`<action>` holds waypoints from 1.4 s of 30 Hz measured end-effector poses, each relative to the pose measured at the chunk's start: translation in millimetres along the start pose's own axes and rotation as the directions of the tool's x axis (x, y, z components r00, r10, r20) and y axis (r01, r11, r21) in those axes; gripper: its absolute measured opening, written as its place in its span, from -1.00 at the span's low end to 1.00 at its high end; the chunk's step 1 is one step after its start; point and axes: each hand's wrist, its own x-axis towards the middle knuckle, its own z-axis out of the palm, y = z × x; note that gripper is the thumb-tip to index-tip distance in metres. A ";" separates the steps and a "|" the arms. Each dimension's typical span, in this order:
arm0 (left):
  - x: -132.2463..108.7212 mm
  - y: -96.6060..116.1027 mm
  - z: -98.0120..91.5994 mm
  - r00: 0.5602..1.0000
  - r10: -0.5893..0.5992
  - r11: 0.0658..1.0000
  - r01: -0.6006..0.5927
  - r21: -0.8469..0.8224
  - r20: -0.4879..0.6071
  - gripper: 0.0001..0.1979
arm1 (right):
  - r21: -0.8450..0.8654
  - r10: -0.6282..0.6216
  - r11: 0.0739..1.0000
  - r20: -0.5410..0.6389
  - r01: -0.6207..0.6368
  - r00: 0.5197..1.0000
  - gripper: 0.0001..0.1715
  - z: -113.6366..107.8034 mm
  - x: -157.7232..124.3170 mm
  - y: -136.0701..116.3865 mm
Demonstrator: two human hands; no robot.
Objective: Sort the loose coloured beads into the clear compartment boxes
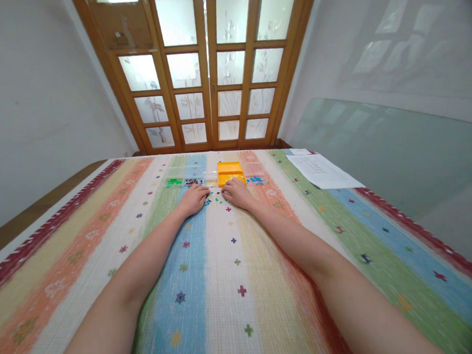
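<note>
Both of my hands are at the far part of the table, over a small scatter of loose pieces (217,200) in green, blue and dark colours. My left hand (195,199) has its fingers bent and drawn together beside blue bits; whatever is between the fingertips is too small to see. Just in front of an orange box (230,167), my right hand (238,193) curls its fingers toward the same scatter, and its fingertips hide anything they pinch. Clear trays behind the hands contain green pieces (174,182), dark red-brown pieces (194,182) and blue pieces (255,180).
A striped, patterned cloth (223,286) covers the table. Printed paper sheets (320,171) lie at the far right. Beyond the table stand wooden doors with glass panes (209,82). A pale glass panel (379,140) leans along the right wall.
</note>
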 end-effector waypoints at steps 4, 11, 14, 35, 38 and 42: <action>0.9 -0.2 1.0 0.999 0.024 1.000 -0.024 0.010 0.048 -0.56 | -0.029 -0.001 1.000 0.004 0.001 1.000 -0.75 1.8 0.0 -0.5; 0.6 -1.0 2.5 0.993 0.018 0.999 -0.023 0.037 0.120 -0.52 | -0.034 -0.001 0.999 0.017 0.001 1.000 -0.74 0.0 -0.6 -2.4; 1.7 -1.3 2.3 0.992 0.030 0.998 -0.035 0.043 0.122 -0.53 | -0.032 0.003 0.999 0.023 -0.002 1.000 -0.74 -0.8 -0.5 -2.8; -2.7 -29.0 -11.6 0.910 -0.268 0.963 0.253 -0.090 -0.317 -0.53 | -0.013 -0.007 1.000 0.019 0.007 1.000 -0.70 -7.7 -1.6 -3.3; -8.7 -51.4 -13.2 0.819 -0.386 0.923 0.346 -0.169 -0.424 -0.54 | -0.011 -0.001 1.000 0.018 0.002 1.000 -0.69 -7.8 -2.1 -2.9; -16.6 -82.0 -11.1 0.689 -0.535 0.845 0.432 -0.316 -0.489 -0.56 | -0.012 -0.007 1.000 0.016 0.007 1.000 -0.69 -7.9 -2.0 -3.3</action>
